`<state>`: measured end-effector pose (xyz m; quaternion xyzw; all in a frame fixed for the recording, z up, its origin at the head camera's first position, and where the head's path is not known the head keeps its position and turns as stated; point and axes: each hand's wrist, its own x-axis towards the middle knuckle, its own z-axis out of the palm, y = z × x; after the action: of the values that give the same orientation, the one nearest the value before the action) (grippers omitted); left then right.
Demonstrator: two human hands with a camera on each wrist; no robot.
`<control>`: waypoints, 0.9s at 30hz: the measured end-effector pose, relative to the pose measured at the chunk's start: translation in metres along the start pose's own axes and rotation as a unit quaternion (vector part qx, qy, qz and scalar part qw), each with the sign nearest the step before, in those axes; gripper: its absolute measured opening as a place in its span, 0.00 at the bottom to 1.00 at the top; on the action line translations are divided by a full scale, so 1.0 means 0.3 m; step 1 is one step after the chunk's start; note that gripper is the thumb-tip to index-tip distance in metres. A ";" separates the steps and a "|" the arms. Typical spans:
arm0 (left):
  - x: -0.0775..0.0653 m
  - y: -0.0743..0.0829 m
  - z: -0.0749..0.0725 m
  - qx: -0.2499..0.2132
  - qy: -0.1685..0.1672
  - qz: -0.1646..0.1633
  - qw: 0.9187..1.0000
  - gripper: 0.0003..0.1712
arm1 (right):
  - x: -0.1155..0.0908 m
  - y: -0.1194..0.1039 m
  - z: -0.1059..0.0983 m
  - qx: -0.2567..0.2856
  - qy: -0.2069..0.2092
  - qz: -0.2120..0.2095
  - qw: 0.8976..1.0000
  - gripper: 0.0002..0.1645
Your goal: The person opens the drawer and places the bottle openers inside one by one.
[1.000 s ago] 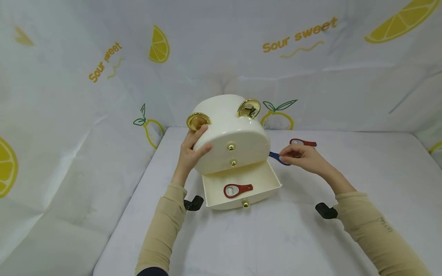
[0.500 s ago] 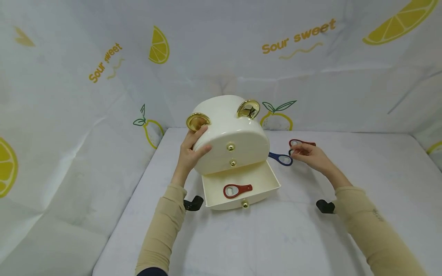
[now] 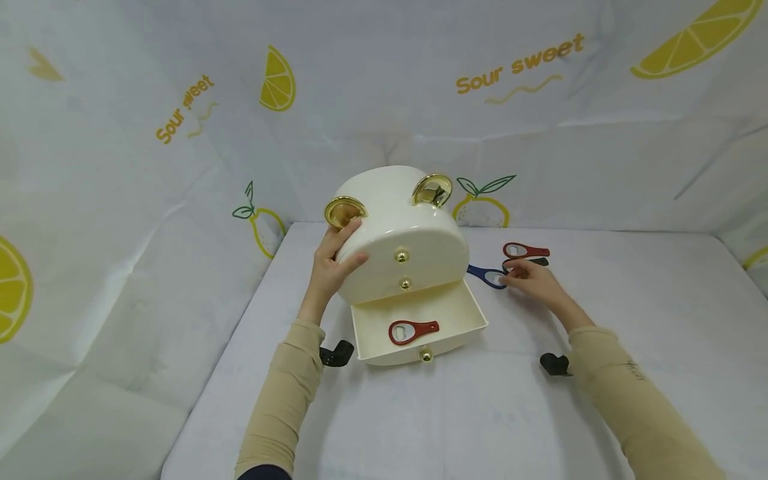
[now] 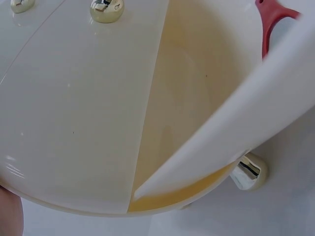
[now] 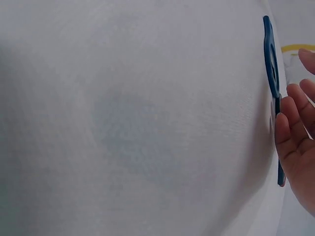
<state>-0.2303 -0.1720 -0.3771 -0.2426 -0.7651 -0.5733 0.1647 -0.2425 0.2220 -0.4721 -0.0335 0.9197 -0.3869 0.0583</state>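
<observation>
My left hand holds the left side of a white storage box with gold ears, thumb on its front and fingers along its side. Its bottom drawer is pulled out, with a red bottle opener lying inside. In the left wrist view, the drawer wall partly covers that opener. My right hand is low over the table, fingertips right at the round end of a blue bottle opener. The right wrist view shows its fingers loosely bent, thumb apart. A dark-handled opener is partly hidden behind this hand.
Another red bottle opener lies farther back on the white-covered table. Small gold knobs stick out from the box front. A white cloth printed with lemons hangs close behind the table.
My right hand shifted right from the blue opener to the dark one, then came back slightly left and toward me. The left hand, box and drawer stay put.
</observation>
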 end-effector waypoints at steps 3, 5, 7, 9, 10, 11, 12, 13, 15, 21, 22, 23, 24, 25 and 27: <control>0.003 -0.033 -0.001 0.003 0.002 0.009 1.000 0.45 | 0.004 0.011 0.014 -0.010 -0.007 0.009 1.000 0.33; 0.004 -0.040 -0.001 0.005 0.003 0.014 1.000 0.45 | 0.006 0.019 0.021 -0.015 -0.010 0.009 1.000 0.34; 0.005 -0.044 -0.001 0.010 0.006 0.019 1.000 0.46 | 0.008 0.025 0.026 -0.022 -0.011 0.005 1.000 0.35; 0.005 -0.028 -0.001 0.014 0.006 0.022 1.000 0.47 | 0.008 0.026 0.029 -0.026 -0.011 -0.001 1.000 0.36; 0.004 -0.011 0.000 0.015 0.005 0.021 1.000 0.47 | 0.010 0.026 0.030 -0.030 -0.010 -0.005 0.999 0.36; 0.004 0.008 0.001 0.017 0.004 0.021 1.000 0.47 | 0.012 0.026 0.032 -0.037 -0.008 -0.011 0.999 0.37; 0.003 0.025 0.002 0.015 0.002 0.019 1.000 0.47 | 0.015 0.025 0.032 -0.044 -0.008 -0.015 0.999 0.37; 0.002 0.043 0.003 0.013 0.001 0.018 1.000 0.48 | 0.017 0.024 0.033 -0.051 -0.009 -0.017 0.999 0.38; 0.000 0.079 0.006 0.009 -0.003 0.012 1.000 0.48 | 0.022 0.023 0.037 -0.067 -0.008 -0.022 0.997 0.38; -0.002 0.075 0.007 0.004 -0.003 0.013 1.000 0.47 | 0.027 0.012 0.051 -0.081 0.001 -0.026 0.996 0.36; -0.002 0.075 0.006 0.003 -0.002 0.014 1.000 0.47 | 0.026 0.008 0.053 -0.082 0.003 -0.024 0.996 0.35; -0.003 0.073 0.006 0.003 -0.002 0.013 1.000 0.46 | 0.025 0.005 0.056 -0.084 0.006 -0.022 0.996 0.35; -0.004 0.072 0.005 0.003 -0.001 0.013 1.000 0.46 | 0.025 0.002 0.058 -0.086 0.007 -0.018 0.996 0.35; -0.004 0.071 0.004 0.004 -0.001 0.012 1.000 0.46 | 0.024 -0.001 0.060 -0.089 0.010 -0.015 0.996 0.35; -0.006 0.072 0.003 0.007 0.000 0.011 1.000 0.47 | 0.022 -0.007 0.063 -0.095 0.012 -0.009 0.995 0.35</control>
<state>-0.2169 -0.1665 -0.3611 -0.2500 -0.7664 -0.5661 0.1725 -0.2464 0.2065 -0.4842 -0.0424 0.9526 -0.2984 0.0405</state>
